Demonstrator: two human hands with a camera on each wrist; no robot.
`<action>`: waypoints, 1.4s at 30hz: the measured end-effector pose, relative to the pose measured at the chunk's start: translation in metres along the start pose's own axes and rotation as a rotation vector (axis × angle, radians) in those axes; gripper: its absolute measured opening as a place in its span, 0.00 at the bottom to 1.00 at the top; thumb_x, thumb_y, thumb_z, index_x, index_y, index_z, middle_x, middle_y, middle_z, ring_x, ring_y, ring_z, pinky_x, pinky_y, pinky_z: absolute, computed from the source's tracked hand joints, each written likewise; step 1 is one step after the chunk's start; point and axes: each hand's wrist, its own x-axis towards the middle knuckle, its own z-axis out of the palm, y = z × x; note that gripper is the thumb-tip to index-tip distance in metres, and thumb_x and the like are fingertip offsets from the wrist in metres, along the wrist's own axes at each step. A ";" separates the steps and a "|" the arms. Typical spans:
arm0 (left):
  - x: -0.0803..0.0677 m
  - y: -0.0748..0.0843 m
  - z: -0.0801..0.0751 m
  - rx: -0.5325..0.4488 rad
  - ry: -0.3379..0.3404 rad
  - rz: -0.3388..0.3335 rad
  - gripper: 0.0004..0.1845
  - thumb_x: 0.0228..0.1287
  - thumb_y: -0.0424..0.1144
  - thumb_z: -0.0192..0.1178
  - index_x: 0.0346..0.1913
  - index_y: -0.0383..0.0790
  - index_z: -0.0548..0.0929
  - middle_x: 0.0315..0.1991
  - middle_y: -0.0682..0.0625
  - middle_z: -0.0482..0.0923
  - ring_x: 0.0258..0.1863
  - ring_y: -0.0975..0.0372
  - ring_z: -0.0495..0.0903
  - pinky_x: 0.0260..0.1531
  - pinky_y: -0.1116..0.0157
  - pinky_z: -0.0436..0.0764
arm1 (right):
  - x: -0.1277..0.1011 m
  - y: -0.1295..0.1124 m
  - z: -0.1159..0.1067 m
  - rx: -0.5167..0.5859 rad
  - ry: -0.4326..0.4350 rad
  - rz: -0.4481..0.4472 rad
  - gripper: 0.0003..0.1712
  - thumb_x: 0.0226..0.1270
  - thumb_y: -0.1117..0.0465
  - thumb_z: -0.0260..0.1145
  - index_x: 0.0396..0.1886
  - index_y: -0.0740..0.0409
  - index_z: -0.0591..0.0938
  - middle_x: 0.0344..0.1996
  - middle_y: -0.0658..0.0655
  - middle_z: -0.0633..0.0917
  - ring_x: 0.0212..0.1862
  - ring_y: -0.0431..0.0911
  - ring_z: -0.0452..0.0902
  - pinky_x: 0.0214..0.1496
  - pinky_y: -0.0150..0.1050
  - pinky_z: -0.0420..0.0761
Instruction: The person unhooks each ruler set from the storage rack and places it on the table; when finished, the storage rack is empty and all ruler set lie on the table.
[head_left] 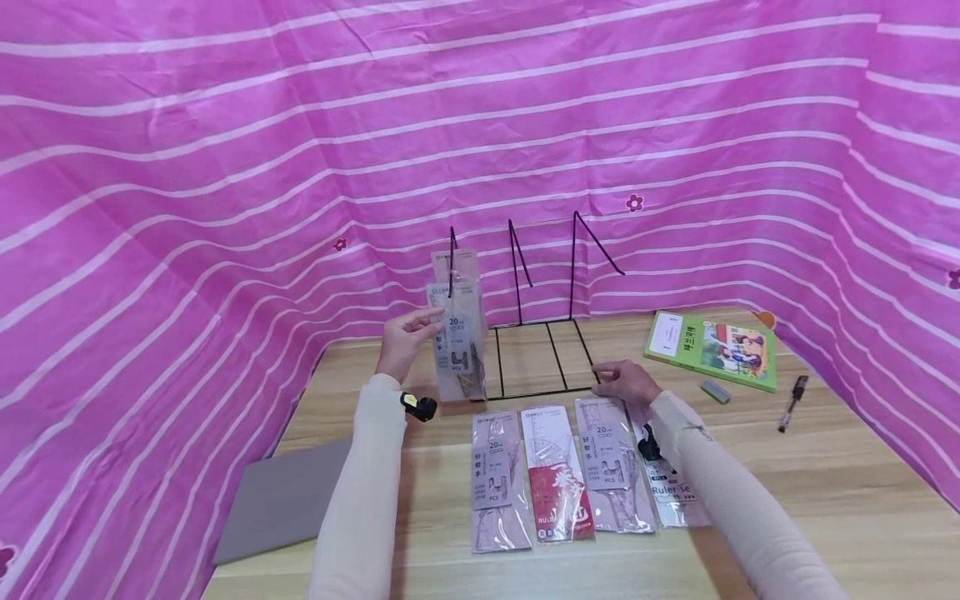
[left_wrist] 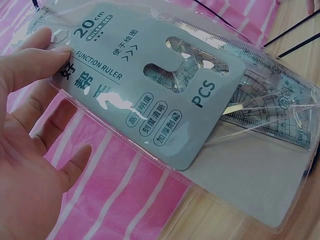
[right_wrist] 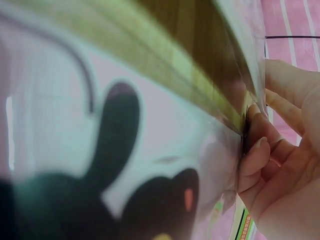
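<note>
My left hand (head_left: 408, 337) pinches the upper left edge of a clear ruler set package (left_wrist: 150, 80) with a grey "20 cm" card. This package stands upright at the leftmost hook of the black wire rack (head_left: 517, 283), in front of another package (head_left: 455, 265). In the left wrist view the thumb lies on the card's edge while the lower fingers are spread. My right hand (head_left: 630, 383) grips the rack's front right base corner with bent fingers; the exact contact is partly hidden. Below it lies a ruler set package (head_left: 678, 500) partly covered by the sleeve; its printed front (right_wrist: 150, 150) looms blurred.
Several packages lie in a row before the rack, including a red and white one (head_left: 558, 492) and a grey-carded one (head_left: 501, 483). A green book (head_left: 712, 350), an eraser (head_left: 716, 391) and a pen (head_left: 792, 403) lie right. A grey laptop-like slab (head_left: 281, 504) lies left.
</note>
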 end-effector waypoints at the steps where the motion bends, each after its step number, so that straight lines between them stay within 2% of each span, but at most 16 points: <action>1: -0.001 0.000 0.000 0.005 0.001 0.001 0.17 0.61 0.35 0.72 0.54 0.40 0.87 0.37 0.55 0.84 0.39 0.65 0.81 0.49 0.69 0.83 | 0.000 0.000 0.000 0.001 -0.001 -0.002 0.37 0.62 0.60 0.74 0.70 0.61 0.73 0.52 0.73 0.81 0.45 0.52 0.78 0.45 0.37 0.79; 9: -0.013 0.001 -0.003 0.041 -0.007 0.028 0.17 0.60 0.37 0.72 0.53 0.41 0.87 0.36 0.53 0.81 0.38 0.64 0.78 0.46 0.68 0.81 | 0.000 -0.002 -0.001 0.028 -0.012 0.000 0.37 0.63 0.61 0.74 0.70 0.63 0.72 0.49 0.73 0.81 0.41 0.51 0.79 0.40 0.37 0.82; 13: -0.022 0.002 -0.004 0.019 -0.011 0.038 0.17 0.60 0.35 0.73 0.52 0.39 0.87 0.37 0.51 0.80 0.38 0.63 0.77 0.45 0.68 0.82 | 0.000 -0.002 -0.002 0.015 -0.008 -0.004 0.37 0.63 0.60 0.74 0.70 0.63 0.73 0.47 0.72 0.82 0.40 0.50 0.78 0.40 0.36 0.81; 16: -0.027 0.002 -0.005 0.008 -0.018 0.051 0.16 0.60 0.35 0.72 0.52 0.39 0.88 0.37 0.50 0.80 0.38 0.63 0.77 0.45 0.68 0.83 | -0.001 -0.002 -0.003 0.040 -0.019 0.010 0.37 0.64 0.61 0.73 0.71 0.63 0.71 0.50 0.74 0.80 0.39 0.50 0.80 0.39 0.39 0.84; 20: -0.033 0.002 -0.006 -0.002 -0.030 0.059 0.17 0.60 0.36 0.72 0.52 0.39 0.87 0.36 0.53 0.82 0.37 0.64 0.79 0.46 0.68 0.84 | 0.000 -0.002 -0.003 0.053 -0.027 0.026 0.37 0.64 0.61 0.73 0.72 0.62 0.70 0.52 0.75 0.79 0.39 0.51 0.80 0.39 0.39 0.85; 25: -0.040 0.005 -0.008 -0.022 -0.046 0.060 0.18 0.60 0.37 0.73 0.53 0.39 0.87 0.35 0.53 0.82 0.38 0.63 0.80 0.49 0.67 0.84 | 0.001 -0.002 -0.004 0.013 -0.023 0.027 0.38 0.64 0.59 0.73 0.71 0.61 0.71 0.51 0.72 0.80 0.43 0.52 0.78 0.41 0.37 0.82; 30: -0.045 0.010 -0.010 -0.045 -0.050 0.054 0.19 0.59 0.37 0.73 0.54 0.38 0.86 0.40 0.53 0.84 0.45 0.57 0.82 0.53 0.65 0.83 | 0.001 -0.002 -0.004 0.010 -0.034 0.023 0.38 0.64 0.58 0.73 0.72 0.61 0.71 0.53 0.74 0.79 0.43 0.52 0.79 0.43 0.38 0.82; 36: -0.052 0.016 -0.012 -0.024 -0.050 0.079 0.17 0.61 0.36 0.73 0.53 0.40 0.87 0.50 0.52 0.87 0.53 0.60 0.82 0.63 0.58 0.78 | 0.000 -0.001 -0.005 0.005 -0.039 0.002 0.38 0.65 0.58 0.72 0.72 0.61 0.70 0.54 0.72 0.79 0.46 0.52 0.77 0.45 0.38 0.80; 38: -0.055 0.017 -0.013 -0.025 -0.054 0.071 0.18 0.61 0.36 0.72 0.54 0.39 0.86 0.51 0.53 0.87 0.55 0.61 0.81 0.68 0.58 0.73 | 0.000 -0.001 -0.005 0.010 -0.040 0.004 0.38 0.65 0.58 0.72 0.72 0.61 0.70 0.54 0.72 0.79 0.46 0.53 0.77 0.46 0.39 0.79; 42: -0.063 0.018 -0.018 -0.012 -0.048 0.023 0.19 0.62 0.35 0.71 0.56 0.38 0.85 0.45 0.55 0.86 0.51 0.62 0.81 0.63 0.60 0.77 | 0.001 -0.002 -0.006 0.018 -0.040 0.020 0.37 0.66 0.58 0.71 0.73 0.59 0.70 0.54 0.71 0.78 0.46 0.52 0.77 0.46 0.39 0.80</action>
